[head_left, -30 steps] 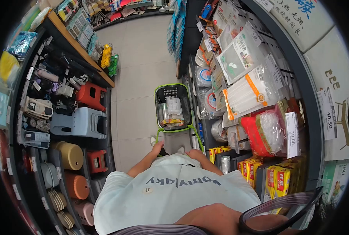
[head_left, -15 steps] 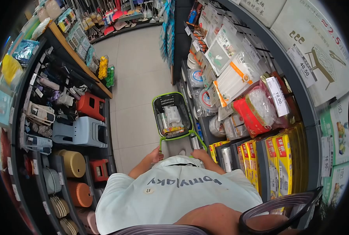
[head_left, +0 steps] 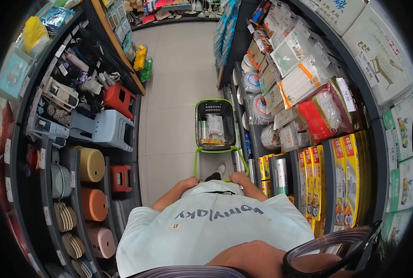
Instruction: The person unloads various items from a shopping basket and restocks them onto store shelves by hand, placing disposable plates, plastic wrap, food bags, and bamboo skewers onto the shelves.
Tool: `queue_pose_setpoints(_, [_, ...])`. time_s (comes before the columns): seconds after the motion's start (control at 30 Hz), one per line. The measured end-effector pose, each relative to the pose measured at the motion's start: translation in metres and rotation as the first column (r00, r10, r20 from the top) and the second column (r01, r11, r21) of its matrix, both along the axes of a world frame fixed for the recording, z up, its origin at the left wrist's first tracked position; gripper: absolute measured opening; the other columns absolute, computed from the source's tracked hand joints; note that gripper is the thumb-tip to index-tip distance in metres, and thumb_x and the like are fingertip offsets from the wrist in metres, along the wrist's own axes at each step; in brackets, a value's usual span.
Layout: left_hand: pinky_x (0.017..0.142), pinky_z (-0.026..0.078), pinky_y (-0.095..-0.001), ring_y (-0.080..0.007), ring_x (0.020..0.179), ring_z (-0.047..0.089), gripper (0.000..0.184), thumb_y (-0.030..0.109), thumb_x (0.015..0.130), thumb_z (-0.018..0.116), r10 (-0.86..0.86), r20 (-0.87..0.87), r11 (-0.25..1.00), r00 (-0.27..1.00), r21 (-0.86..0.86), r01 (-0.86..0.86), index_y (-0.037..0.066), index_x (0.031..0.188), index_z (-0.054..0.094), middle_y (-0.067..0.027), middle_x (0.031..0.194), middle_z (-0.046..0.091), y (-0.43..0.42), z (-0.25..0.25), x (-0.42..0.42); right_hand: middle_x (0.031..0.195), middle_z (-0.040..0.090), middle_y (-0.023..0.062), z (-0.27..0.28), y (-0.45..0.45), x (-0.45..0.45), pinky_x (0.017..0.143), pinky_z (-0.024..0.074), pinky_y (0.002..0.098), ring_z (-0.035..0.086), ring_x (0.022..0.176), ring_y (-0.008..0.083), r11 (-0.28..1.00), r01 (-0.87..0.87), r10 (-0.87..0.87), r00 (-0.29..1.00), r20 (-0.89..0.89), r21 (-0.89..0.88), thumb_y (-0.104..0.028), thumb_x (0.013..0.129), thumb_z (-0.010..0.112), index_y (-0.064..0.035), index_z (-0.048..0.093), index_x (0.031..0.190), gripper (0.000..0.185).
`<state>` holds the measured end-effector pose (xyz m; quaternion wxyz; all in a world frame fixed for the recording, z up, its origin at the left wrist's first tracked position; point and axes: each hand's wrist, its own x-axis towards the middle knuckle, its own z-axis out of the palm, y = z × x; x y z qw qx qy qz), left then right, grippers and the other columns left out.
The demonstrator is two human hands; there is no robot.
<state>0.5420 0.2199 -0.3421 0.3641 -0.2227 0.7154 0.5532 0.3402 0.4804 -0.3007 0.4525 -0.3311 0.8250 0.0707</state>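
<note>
A black shopping basket [head_left: 214, 109] with a green rim is out in front of my body, low over the aisle floor. Its green handle [head_left: 196, 162] leans back toward me. My left hand [head_left: 189, 182] is closed around the handle's left end, and my right hand [head_left: 237, 178] grips it on the right. Inside the basket lie a white plastic-wrapped pack [head_left: 215, 127], a slim roll-like item along the left wall, and a yellow-orange package [head_left: 213, 142] at the near end. My fingertips are partly hidden by the handle and shirt.
Shelves line both sides. Stools, including a light blue one [head_left: 105, 129] and a red one [head_left: 119, 100], stand left. Yellow boxes [head_left: 350, 178] and packaged tableware [head_left: 303, 85] fill the right shelf. A shoe [head_left: 221, 170] shows on the tiled floor [head_left: 167, 92] below the handle.
The basket and both hands sit further right in view, and the shelves have shifted right too. A dark trouser leg now shows with the shoe below the handle. Both hands keep their grip.
</note>
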Motion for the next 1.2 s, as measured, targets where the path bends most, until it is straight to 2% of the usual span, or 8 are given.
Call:
queue_pose_setpoints(0.07, [0.091,0.05,-0.0409,-0.033,0.101,0.065,0.041,0.012,0.088,0.044,-0.263,-0.239,0.961,0.935,-0.156,0.23,0.004,0.122,0.066,-0.0222,0.118,0.066,-0.006,-0.031,0.018,0.128,0.062,0.0165,0.009,0.001,0.024,0.098,0.0416,0.0543,0.059,0.12,0.0351,1.0,-0.016,0.016,1.0,-0.011,-0.002,-0.038,0.098,0.035,-0.0065,0.066,0.12,0.05])
queue_pose_setpoints(0.2, [0.089,0.051,-0.0425,-0.0355,0.096,0.067,0.035,0.013,0.087,0.045,-0.217,-0.244,0.97,0.945,-0.166,0.179,0.003,0.108,0.072,-0.0216,0.11,0.068,-0.003,-0.026,0.051,0.121,0.065,0.0187,-0.007,0.011,0.066,0.1,0.0433,0.05,0.061,0.114,0.0391,0.994,0.104,-0.106,0.993,-0.043,-0.035,-0.047,0.099,0.035,-0.0031,0.068,0.114,0.057])
queue_pose_setpoints(0.37, [0.087,0.053,-0.0413,-0.0326,0.094,0.068,0.03,0.01,0.08,0.045,0.291,-0.448,0.93,0.845,-0.076,-0.361,0.003,0.071,0.072,-0.0158,0.093,0.073,0.002,-0.027,0.07,0.115,0.066,0.0246,-0.031,0.025,0.096,0.096,0.0462,0.051,0.062,0.11,0.0412,0.974,0.184,-0.191,0.981,-0.04,-0.132,-0.048,0.1,0.033,-0.0002,0.068,0.109,0.06])
queue_pose_setpoints(0.5, [0.084,0.053,-0.0371,-0.0311,0.093,0.069,0.028,0.008,0.077,0.043,0.349,-0.463,0.916,0.815,-0.016,-0.401,0.005,0.065,0.068,-0.0141,0.094,0.074,0.002,-0.036,0.074,0.11,0.066,0.0275,-0.051,0.021,0.118,0.094,0.0462,0.0514,0.062,0.106,0.0445,0.951,0.18,-0.179,0.983,0.027,-0.25,-0.046,0.101,0.032,0.0021,0.069,0.105,0.061])
queue_pose_setpoints(0.6, [0.092,0.049,-0.0446,-0.0296,0.099,0.067,0.026,0.011,0.079,0.046,0.289,-0.415,0.94,0.863,-0.047,-0.338,0.007,0.066,0.068,-0.0105,0.098,0.074,0.009,-0.022,0.083,0.109,0.065,0.0292,-0.053,0.018,0.137,0.094,0.0458,0.0515,0.061,0.106,0.0459,0.955,0.196,-0.168,0.976,0.137,-0.223,-0.047,0.101,0.032,0.0024,0.068,0.106,0.062])
queue_pose_setpoints(0.67, [0.101,0.037,-0.0591,-0.0291,0.107,0.064,0.026,0.017,0.084,0.048,-0.071,-0.278,0.92,0.958,-0.389,-0.045,0.009,0.075,0.071,-0.0096,0.102,0.072,0.022,-0.014,0.098,0.109,0.065,0.0288,-0.046,0.019,0.141,0.093,0.0466,0.0508,0.061,0.105,0.0454,0.957,0.188,-0.144,0.969,0.201,-0.221,-0.047,0.1,0.035,0.0016,0.069,0.107,0.06])
queue_pose_setpoints(0.77, [0.103,0.024,-0.0707,-0.0306,0.111,0.061,0.027,0.025,0.088,0.048,-0.198,-0.223,0.83,0.954,-0.556,0.042,0.012,0.084,0.073,-0.01,0.105,0.07,0.048,-0.006,0.12,0.11,0.066,0.028,-0.048,0.033,0.148,0.091,0.0482,0.0494,0.063,0.104,0.0443,0.961,0.18,-0.103,0.938,0.332,-0.21,-0.047,0.098,0.041,0.0001,0.069,0.109,0.056])
queue_pose_setpoints(1.2, [0.091,0.035,-0.0687,-0.0331,0.093,0.065,0.02,0.016,0.079,0.05,-0.188,-0.232,0.842,0.954,-0.538,0.035,0.016,0.07,0.068,-0.0106,0.084,0.07,0.205,-0.024,0.176,0.112,0.067,0.0225,-0.025,0.184,0.198,0.093,0.0481,0.047,0.063,0.106,0.0412,0.952,0.11,-0.014,0.947,0.321,-0.285,-0.053,0.096,0.042,-0.0044,0.068,0.113,0.058])
